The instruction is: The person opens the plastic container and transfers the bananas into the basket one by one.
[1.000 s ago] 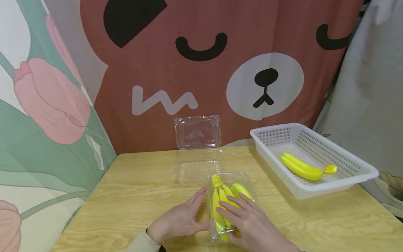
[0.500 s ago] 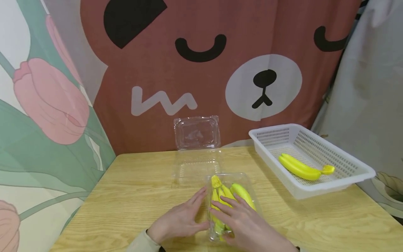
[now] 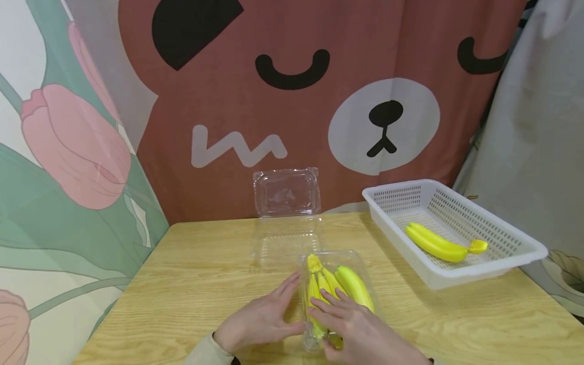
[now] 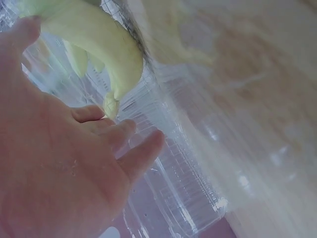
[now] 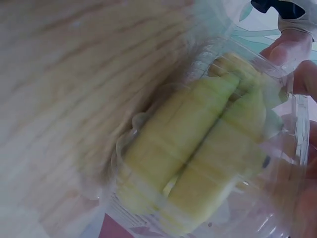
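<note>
**Both hands at the banana box**

A clear box point(image 3: 335, 284) sits on the table point(image 3: 191, 284), near its front edge, with a banana bunch point(image 3: 328, 289) inside. The left hand point(image 3: 262, 317) lies flat against the box's left wall, fingers straight and relaxed, gripping nothing; the left wrist view shows the same, fingertips point(image 4: 143, 148) against ribbed clear plastic with a banana tip just above them. The right hand point(image 3: 360, 329) lies over the near end of the bunch, fingers laid along the fruit. Whether they curl round it or only rest on it cannot be told: the head view shows only the back of the hand and the right wrist view is blurred.

Judging from this, the step is handling the bunch inside the thin-walled box. To do it well, the left hand should brace the wall steadily so the box neither slides nor tips. The right hand's grip belongs around the thick middle of the bunch rather than on one finger of fruit, and the bunch should move along the box's long axis. The plastic looks flimsy, so hard squeezing may buckle it.

Counted from the box:
- one bunch inside it, at least three bananas, the exact number hidden by the right hand;
- one open, empty clear clamshell point(image 3: 286, 218) just behind it, lid upright against the curtain point(image 3: 292, 101);
- one white basket point(image 3: 502, 253) to its right, well apart, holding one banana pair point(image 3: 440, 243);
- two hands.
</note>
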`<move>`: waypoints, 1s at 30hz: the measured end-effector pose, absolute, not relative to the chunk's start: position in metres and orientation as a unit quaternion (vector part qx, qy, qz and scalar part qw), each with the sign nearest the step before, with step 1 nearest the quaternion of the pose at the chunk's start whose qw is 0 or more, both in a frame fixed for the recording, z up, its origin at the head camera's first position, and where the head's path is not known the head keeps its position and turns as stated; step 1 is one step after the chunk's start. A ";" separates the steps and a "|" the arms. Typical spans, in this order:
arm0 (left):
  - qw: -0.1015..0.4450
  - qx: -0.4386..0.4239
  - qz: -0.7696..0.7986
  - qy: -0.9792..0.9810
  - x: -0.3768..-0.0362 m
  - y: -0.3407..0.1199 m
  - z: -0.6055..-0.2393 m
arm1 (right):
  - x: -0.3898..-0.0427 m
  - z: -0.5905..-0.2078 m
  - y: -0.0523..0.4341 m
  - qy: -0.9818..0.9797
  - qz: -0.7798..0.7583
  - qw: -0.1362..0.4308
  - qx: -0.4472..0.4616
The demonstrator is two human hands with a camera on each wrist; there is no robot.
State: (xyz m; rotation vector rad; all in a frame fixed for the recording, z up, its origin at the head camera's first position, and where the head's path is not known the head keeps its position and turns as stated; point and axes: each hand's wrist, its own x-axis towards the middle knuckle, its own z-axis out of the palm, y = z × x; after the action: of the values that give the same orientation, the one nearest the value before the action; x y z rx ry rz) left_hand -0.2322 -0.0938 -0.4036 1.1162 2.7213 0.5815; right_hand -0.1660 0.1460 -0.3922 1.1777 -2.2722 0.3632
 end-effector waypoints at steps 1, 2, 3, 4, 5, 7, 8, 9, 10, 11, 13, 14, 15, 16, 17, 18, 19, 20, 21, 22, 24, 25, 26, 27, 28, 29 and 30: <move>0.070 0.372 0.193 0.905 -0.232 -0.094 -0.404 | -0.167 -0.391 0.147 -0.840 0.152 0.283 0.436; 0.069 0.373 0.194 0.905 -0.231 -0.093 -0.404 | -0.168 -0.389 0.147 -0.835 0.168 0.290 0.436; 0.069 0.373 0.195 0.904 -0.231 -0.093 -0.405 | -0.169 -0.386 0.147 -0.832 0.177 0.296 0.435; 0.068 0.374 0.196 0.904 -0.231 -0.093 -0.406 | -0.170 -0.384 0.147 -0.829 0.187 0.298 0.434; 0.066 0.374 0.199 0.904 -0.231 -0.093 -0.406 | -0.171 -0.382 0.147 -0.827 0.195 0.301 0.433; 0.061 0.374 0.204 0.903 -0.230 -0.093 -0.408 | -0.172 -0.379 0.147 -0.825 0.204 0.297 0.435; 0.059 0.374 0.205 0.903 -0.230 -0.093 -0.408 | -0.172 -0.378 0.147 -0.824 0.205 0.295 0.437; 0.055 0.375 0.205 0.902 -0.231 -0.093 -0.409 | -0.172 -0.379 0.147 -0.825 0.207 0.294 0.437; 0.051 0.376 0.203 0.903 -0.231 -0.092 -0.409 | -0.171 -0.379 0.147 -0.824 0.215 0.294 0.434; 0.050 0.375 0.203 0.903 -0.231 -0.092 -0.410 | -0.171 -0.380 0.148 -0.824 0.224 0.293 0.431; 0.049 0.375 0.198 0.904 -0.231 -0.092 -0.410 | -0.170 -0.383 0.149 -0.823 0.247 0.290 0.422; 0.047 0.376 0.197 0.905 -0.231 -0.092 -0.410 | -0.170 -0.384 0.149 -0.821 0.258 0.288 0.420; 0.046 0.376 0.195 0.905 -0.231 -0.092 -0.410 | -0.170 -0.386 0.150 -0.819 0.271 0.285 0.418; 0.048 0.374 0.194 0.906 -0.231 -0.092 -0.410 | -0.169 -0.386 0.150 -0.818 0.285 0.281 0.413; 0.048 0.374 0.195 0.906 -0.231 -0.091 -0.410 | -0.169 -0.387 0.151 -0.815 0.301 0.278 0.411; 0.049 0.374 0.195 0.905 -0.231 -0.091 -0.410 | -0.169 -0.388 0.151 -0.809 0.317 0.278 0.409; 0.050 0.374 0.196 0.905 -0.231 -0.090 -0.410 | -0.170 -0.388 0.151 -0.804 0.332 0.280 0.407; 0.051 0.375 0.196 0.905 -0.230 -0.090 -0.410 | -0.169 -0.389 0.151 -0.796 0.350 0.282 0.405; 0.054 0.375 0.196 0.904 -0.230 -0.090 -0.410 | -0.169 -0.389 0.151 -0.789 0.368 0.284 0.401; 0.056 0.376 0.196 0.904 -0.230 -0.089 -0.409 | -0.169 -0.389 0.152 -0.778 0.387 0.293 0.399; 0.057 0.375 0.196 0.904 -0.230 -0.090 -0.409 | -0.169 -0.388 0.153 -0.755 0.422 0.315 0.391; 0.058 0.374 0.196 0.905 -0.230 -0.090 -0.408 | -0.169 -0.387 0.154 -0.744 0.437 0.327 0.386; 0.058 0.374 0.195 0.905 -0.230 -0.091 -0.408 | -0.169 -0.386 0.155 -0.733 0.453 0.335 0.381; 0.057 0.374 0.194 0.905 -0.230 -0.091 -0.408 | -0.169 -0.385 0.156 -0.724 0.462 0.345 0.377; 0.058 0.373 0.195 0.905 -0.230 -0.092 -0.408 | -0.169 -0.384 0.157 -0.717 0.469 0.356 0.373; 0.058 0.373 0.195 0.905 -0.230 -0.092 -0.408 | -0.168 -0.383 0.158 -0.715 0.473 0.360 0.368; 0.059 0.373 0.195 0.905 -0.230 -0.093 -0.408 | -0.167 -0.381 0.159 -0.713 0.476 0.362 0.366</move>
State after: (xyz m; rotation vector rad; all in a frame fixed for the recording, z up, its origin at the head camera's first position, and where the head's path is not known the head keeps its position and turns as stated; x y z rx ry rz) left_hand -0.2304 -0.0926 -0.4079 1.1296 2.7414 0.5904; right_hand -0.1671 0.1593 -0.3814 0.9430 -1.8369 1.2258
